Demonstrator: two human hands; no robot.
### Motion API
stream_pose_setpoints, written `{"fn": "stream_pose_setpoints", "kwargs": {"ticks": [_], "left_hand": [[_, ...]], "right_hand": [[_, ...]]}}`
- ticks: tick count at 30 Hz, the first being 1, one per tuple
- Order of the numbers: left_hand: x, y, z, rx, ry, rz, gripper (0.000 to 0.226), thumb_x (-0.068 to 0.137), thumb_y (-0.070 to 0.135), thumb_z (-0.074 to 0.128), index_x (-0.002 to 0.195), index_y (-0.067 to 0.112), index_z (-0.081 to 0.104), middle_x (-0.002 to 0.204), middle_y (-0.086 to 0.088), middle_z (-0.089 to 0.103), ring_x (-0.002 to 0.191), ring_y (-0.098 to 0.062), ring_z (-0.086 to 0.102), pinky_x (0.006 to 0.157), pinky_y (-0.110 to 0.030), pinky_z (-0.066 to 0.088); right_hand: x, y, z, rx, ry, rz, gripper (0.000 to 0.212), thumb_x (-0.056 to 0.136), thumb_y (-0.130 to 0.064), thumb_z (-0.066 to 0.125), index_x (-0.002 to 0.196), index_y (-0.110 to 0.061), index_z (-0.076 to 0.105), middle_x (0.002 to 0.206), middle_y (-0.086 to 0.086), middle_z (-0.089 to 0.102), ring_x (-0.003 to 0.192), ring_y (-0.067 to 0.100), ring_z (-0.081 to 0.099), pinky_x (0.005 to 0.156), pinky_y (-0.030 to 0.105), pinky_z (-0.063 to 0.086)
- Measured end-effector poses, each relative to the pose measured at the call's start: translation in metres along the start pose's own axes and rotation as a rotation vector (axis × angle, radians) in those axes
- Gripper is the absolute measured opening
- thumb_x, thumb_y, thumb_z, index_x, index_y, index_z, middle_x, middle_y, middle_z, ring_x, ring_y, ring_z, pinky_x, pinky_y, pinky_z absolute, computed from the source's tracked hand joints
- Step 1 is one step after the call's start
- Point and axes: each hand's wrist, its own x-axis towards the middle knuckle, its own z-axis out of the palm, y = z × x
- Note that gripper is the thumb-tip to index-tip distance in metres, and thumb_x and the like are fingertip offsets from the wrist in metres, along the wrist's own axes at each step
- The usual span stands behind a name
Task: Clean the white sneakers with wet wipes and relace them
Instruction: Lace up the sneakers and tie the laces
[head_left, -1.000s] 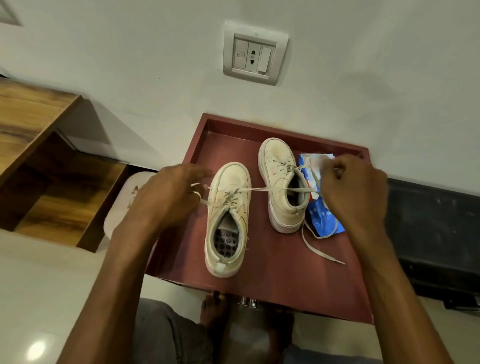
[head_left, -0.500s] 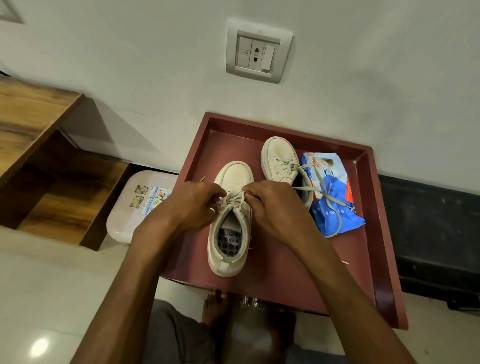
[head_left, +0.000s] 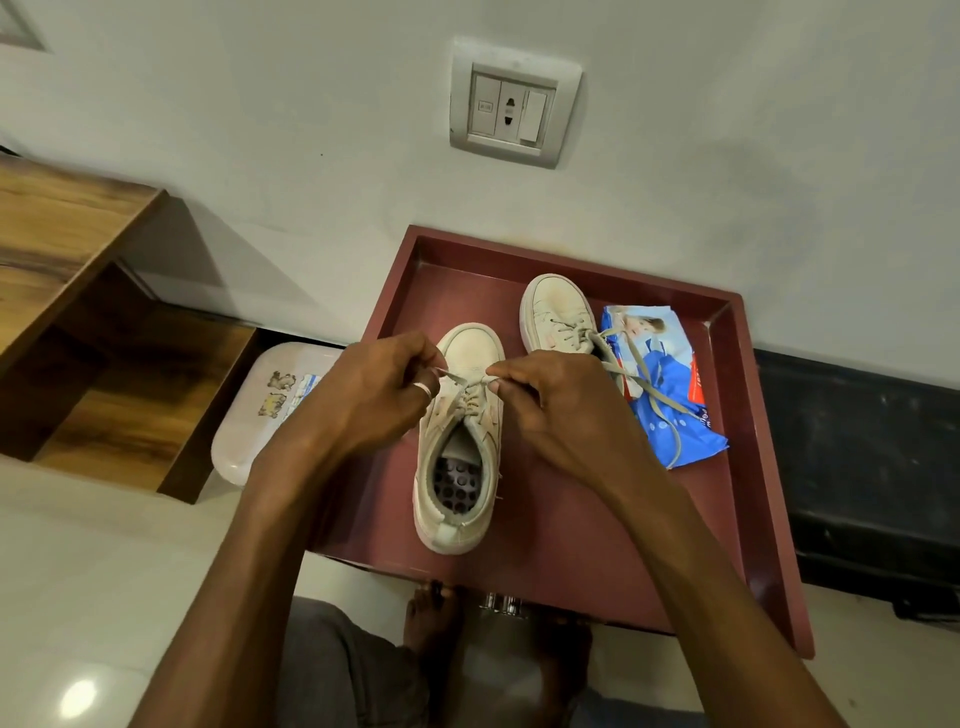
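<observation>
While both hands, left (head_left: 374, 395) and right (head_left: 550, 400), pinch lace ends (head_left: 462, 375) over the centre sneaker (head_left: 460, 441), bare tray (head_left: 571, 545) lies lower right.

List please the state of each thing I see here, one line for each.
Near sneaker: upright on the tray, laced, lace ends being pulled.
Far sneaker: upright, lace loose, trailing over the wipes.
Wipes pack: lying flat, crumpled; open or sealed cannot be told.
Tray: level, holds both sneakers and the pack.
Left hand: pinching one lace end.
Right hand: pinching the other end.
</observation>
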Motion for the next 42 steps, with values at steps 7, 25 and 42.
{"fn": "stream_pose_setpoints", "kwargs": {"ticks": [7,25,42], "left_hand": [[-0.003,-0.008,-0.007,0.092,-0.042,0.064,0.018,0.097,0.036,0.063,0.105,0.027,0.077,0.089,0.016,0.065,0.075,0.002,0.058,0.063,-0.018,0.041],[-0.003,-0.028,-0.008,0.261,-0.084,-0.139,0.010,0.091,0.028,0.071,0.085,0.031,0.078,0.073,0.013,0.066,0.070,-0.009,0.062,0.074,-0.034,0.059],[-0.011,0.000,-0.018,-0.262,-0.183,-0.087,0.021,0.094,0.041,0.065,0.086,0.024,0.076,0.090,0.010,0.075,0.088,-0.002,0.069,0.082,-0.028,0.051]], "right_hand": [[-0.005,0.002,-0.009,0.048,-0.123,0.034,0.025,0.092,-0.040,0.058,0.099,-0.024,0.076,0.086,-0.006,0.070,0.077,0.009,0.062,0.072,0.034,0.052],[-0.011,0.007,-0.011,-0.197,-0.290,0.157,0.027,0.091,-0.041,0.056,0.076,-0.023,0.071,0.055,-0.007,0.054,0.056,0.011,0.051,0.053,0.028,0.037],[-0.016,-0.022,-0.021,0.367,-0.269,0.406,0.029,0.090,-0.046,0.065,0.077,-0.021,0.073,0.069,-0.011,0.069,0.065,-0.002,0.062,0.061,0.017,0.047]]}}
